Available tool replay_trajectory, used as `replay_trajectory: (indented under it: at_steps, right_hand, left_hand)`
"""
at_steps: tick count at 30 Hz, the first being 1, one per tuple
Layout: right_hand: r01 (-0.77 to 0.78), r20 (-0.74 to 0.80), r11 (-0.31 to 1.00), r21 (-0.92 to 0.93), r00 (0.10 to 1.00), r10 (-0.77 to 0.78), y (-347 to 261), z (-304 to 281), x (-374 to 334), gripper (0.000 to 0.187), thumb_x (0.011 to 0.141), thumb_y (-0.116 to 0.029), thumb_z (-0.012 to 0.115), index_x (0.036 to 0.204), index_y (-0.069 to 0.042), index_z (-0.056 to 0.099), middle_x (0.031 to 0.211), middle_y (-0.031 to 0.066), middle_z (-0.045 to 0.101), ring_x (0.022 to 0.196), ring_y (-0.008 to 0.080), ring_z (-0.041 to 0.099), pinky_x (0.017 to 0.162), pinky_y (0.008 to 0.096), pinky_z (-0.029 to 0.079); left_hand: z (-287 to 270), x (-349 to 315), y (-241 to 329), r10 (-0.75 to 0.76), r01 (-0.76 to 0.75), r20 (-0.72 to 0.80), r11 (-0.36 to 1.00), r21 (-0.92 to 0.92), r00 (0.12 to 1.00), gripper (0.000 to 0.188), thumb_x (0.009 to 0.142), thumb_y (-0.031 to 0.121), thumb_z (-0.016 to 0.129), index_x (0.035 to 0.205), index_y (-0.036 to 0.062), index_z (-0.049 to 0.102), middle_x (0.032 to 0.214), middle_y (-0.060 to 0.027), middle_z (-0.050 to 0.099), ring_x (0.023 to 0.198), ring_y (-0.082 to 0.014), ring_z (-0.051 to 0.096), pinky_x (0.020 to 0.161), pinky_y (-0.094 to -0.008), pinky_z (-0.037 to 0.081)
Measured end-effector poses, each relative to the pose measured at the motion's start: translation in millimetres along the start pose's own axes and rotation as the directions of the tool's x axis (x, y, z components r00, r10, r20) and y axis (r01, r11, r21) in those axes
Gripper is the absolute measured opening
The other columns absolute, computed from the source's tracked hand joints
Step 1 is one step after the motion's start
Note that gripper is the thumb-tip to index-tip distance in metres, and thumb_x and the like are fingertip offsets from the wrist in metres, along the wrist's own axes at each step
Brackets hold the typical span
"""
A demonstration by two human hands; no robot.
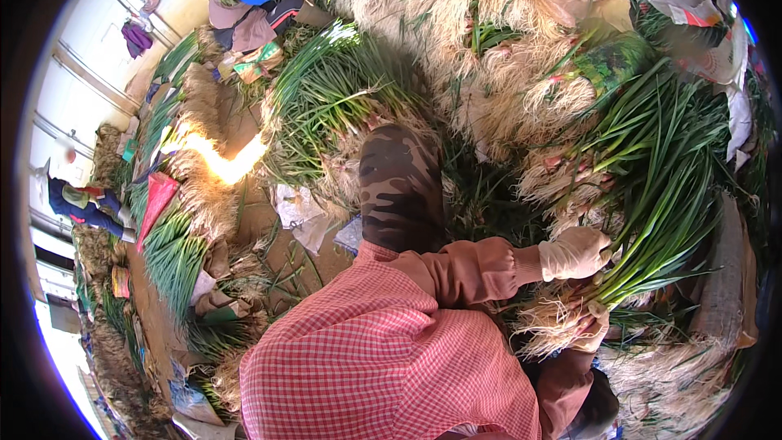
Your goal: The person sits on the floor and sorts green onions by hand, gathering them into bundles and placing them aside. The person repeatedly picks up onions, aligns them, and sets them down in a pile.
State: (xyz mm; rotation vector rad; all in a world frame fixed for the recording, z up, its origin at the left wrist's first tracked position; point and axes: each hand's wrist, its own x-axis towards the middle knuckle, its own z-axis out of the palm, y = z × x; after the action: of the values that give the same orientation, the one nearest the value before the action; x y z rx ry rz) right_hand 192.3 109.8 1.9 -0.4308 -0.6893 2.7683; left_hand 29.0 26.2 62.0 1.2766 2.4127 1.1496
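Note:
A bunch of spring onions (652,265) lies across my right hand (596,327), its long green leaves spreading up and to the right. My right hand, in a pale glove, is closed around the bunch's lower stems. Pale stringy roots (550,324) stick out to the left of that grip. Just above, my left hand (575,253), gloved too, is closed with its fingers curled against the edge of the leaves. What its fingertips hold, if anything, cannot be made out. Brown sleeves cover both forearms.
Heaped spring onions (505,90) with roots outward fill the top and right. Another leafy pile (338,106) lies beyond my camouflage-clad knee (401,187). Pale plastic (301,212) lies on the brown floor. One person (244,12) sits at top left; another (85,204) is at far left.

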Motion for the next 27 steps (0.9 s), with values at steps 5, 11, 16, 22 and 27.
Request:
replay_trajectory:
  at_steps: [5,11,16,22,27]
  right_hand:
    - [0.076,0.037,0.996,-0.038,0.997,-0.074,3.7,-7.7,-2.3,0.021,0.077,-0.012,0.056,0.092,0.002,0.059,0.079,0.0127,0.063,0.067,0.0242,0.062,0.057,0.0342,0.054]
    - [0.019,-0.013,0.993,-0.119,1.0,-0.021,3.2,14.4,2.7,0.042,0.066,-0.008,0.06,0.106,-0.001,0.048,0.094,0.0145,0.054,0.069,0.0245,0.06,0.063,0.0326,0.056]
    - [-0.018,0.049,0.991,0.134,0.999,0.012,0.5,32.7,0.5,0.036,0.061,-0.007,0.06,0.092,-0.005,0.042,0.081,0.009,0.041,0.063,0.0193,0.044,0.056,0.0284,0.046]
    - [0.062,0.06,0.988,0.144,0.996,-0.072,0.2,25.9,2.3,0.034,0.066,-0.005,0.058,0.098,-0.002,0.045,0.083,0.0115,0.05,0.061,0.0209,0.059,0.049,0.028,0.055]
    - [0.041,0.355,0.988,0.146,0.93,-0.091,-9.8,27.2,-6.9,0.028,0.067,-0.011,0.06,0.086,-0.01,0.039,0.077,0.0035,0.04,0.06,0.0156,0.043,0.055,0.0293,0.037]
  left_hand:
    - [25.3,-6.4,-28.1,-0.023,0.1,0.221,0.934,-0.342,0.975,0.018,0.089,0.02,0.049,0.089,0.0074,0.061,0.08,-0.0118,0.063,0.071,-0.0251,0.061,0.067,-0.0388,0.05]
    - [30.0,-4.5,-25.0,-0.035,0.399,0.49,0.632,-0.664,0.871,0.031,0.094,0.024,0.049,0.115,0.0034,0.057,0.079,-0.0083,0.064,0.067,-0.0176,0.06,0.061,-0.0321,0.049]
    - [33.7,-16.3,-39.0,0.422,-0.422,0.011,0.906,0.03,0.907,0.023,0.086,0.026,0.059,0.089,0.0032,0.061,0.073,-0.0149,0.06,0.068,-0.0324,0.059,0.06,-0.0397,0.049]
    - [53.6,-10.8,-36.2,0.211,-0.21,-0.093,0.978,0.021,0.973,0.018,0.086,0.025,0.055,0.079,0.0092,0.059,0.064,-0.0156,0.059,0.059,-0.0323,0.06,0.054,-0.0434,0.048]
    - [22.1,4.8,-44.2,-0.096,0.08,0.045,0.956,0.281,0.994,0.026,0.087,0.03,0.049,0.078,0.0107,0.063,0.072,-0.0139,0.063,0.063,-0.0328,0.061,0.058,-0.0425,0.048]
